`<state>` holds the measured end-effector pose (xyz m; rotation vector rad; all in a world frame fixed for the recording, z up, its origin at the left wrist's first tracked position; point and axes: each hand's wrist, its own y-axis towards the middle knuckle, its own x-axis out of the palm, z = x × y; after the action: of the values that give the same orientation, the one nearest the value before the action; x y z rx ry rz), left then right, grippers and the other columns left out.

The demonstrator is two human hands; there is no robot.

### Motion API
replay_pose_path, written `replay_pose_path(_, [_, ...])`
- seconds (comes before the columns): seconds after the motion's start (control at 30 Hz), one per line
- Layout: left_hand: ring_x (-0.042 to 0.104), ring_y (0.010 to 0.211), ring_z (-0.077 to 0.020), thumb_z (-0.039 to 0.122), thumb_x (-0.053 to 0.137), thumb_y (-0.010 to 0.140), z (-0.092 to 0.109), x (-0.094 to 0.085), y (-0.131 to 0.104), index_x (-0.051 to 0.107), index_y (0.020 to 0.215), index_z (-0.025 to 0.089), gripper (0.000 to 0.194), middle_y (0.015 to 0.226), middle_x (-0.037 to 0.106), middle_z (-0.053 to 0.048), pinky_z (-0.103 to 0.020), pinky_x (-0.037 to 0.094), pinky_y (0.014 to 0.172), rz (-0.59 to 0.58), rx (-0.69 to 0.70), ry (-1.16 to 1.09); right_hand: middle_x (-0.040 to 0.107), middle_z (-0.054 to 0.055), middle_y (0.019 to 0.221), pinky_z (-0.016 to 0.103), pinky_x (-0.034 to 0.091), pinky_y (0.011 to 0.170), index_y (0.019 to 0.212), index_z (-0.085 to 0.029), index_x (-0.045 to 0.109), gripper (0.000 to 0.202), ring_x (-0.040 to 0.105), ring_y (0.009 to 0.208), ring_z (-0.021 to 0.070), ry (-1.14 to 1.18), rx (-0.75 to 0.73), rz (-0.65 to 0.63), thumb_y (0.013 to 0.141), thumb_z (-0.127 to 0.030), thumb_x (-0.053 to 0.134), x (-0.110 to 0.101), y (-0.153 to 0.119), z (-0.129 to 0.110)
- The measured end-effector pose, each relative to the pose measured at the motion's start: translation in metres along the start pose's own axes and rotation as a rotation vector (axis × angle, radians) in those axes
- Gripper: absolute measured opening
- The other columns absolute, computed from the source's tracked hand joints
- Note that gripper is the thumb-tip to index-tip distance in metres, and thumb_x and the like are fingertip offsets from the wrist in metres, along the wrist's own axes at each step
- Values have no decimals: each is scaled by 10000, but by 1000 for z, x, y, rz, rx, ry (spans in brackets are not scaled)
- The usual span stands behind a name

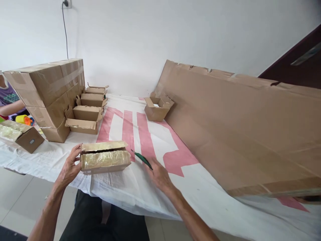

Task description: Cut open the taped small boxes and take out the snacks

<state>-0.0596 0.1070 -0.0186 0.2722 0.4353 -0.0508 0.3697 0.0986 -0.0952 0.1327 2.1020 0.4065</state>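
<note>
A small cardboard box [105, 160] with shiny clear tape on its top lies near the front edge of the table. A dark gap runs along its top between the two flaps. My left hand [71, 165] grips the left end of this box, fingers at the upper corner and thumb lower down. Right of the box, my right hand [159, 174] is closed around a slim green utility knife [142, 159]. The knife's narrow tip points left towards the box and stays apart from it. Part of its handle is hidden in my palm.
Stacked taped cartons [50, 97] stand at left, beside several open boxes [84, 115]. A taped box [25, 135] lies farther left, near another person's arm [11, 108]. One open box [157, 108] sits at the back against a large leaning carton [238, 134]. White-and-pink cloth [157, 137] covers the table.
</note>
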Motion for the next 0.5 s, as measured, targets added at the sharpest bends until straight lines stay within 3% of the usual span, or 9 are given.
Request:
replay_pose_path(0.07, [551, 1553, -351, 430, 745, 948, -5, -1, -1, 740, 1415, 320, 480, 1720, 516, -117, -418, 635, 1056, 4, 10, -7, 722, 101, 1029, 433, 634, 810, 1332, -234, 718, 381, 730, 943, 315, -63, 3, 24, 1032, -273, 486, 28, -14, 6])
replay_pose_path(0.17, [507, 1595, -352, 409, 751, 957, -10, -2, 0, 682, 1512, 352, 563, 1739, 504, -112, -412, 624, 1068, -17, 29, -20, 717, 126, 1065, 486, 627, 905, 1372, -212, 698, 403, 711, 1016, 341, -118, 7, 30, 1030, -245, 488, 46, -23, 10])
replay_pose_path(0.33, [470, 1628, -344, 368, 751, 965, -8, -5, 4, 619, 1601, 362, 650, 1758, 487, -107, -393, 618, 1076, -68, 45, -36, 720, 162, 1150, 555, 601, 1001, 1307, -191, 710, 358, 693, 1094, 365, 68, 1, 71, 1072, -367, 505, 35, -10, -5])
replay_pose_path(0.5, [525, 1577, -363, 400, 828, 906, -4, -11, 10, 549, 1664, 360, 809, 1763, 483, -113, -421, 627, 1080, -125, 32, -3, 670, 173, 1439, 489, 601, 1078, 1423, -214, 662, 442, 669, 1326, 324, 473, -26, 118, 1135, -504, 495, 12, 17, -59])
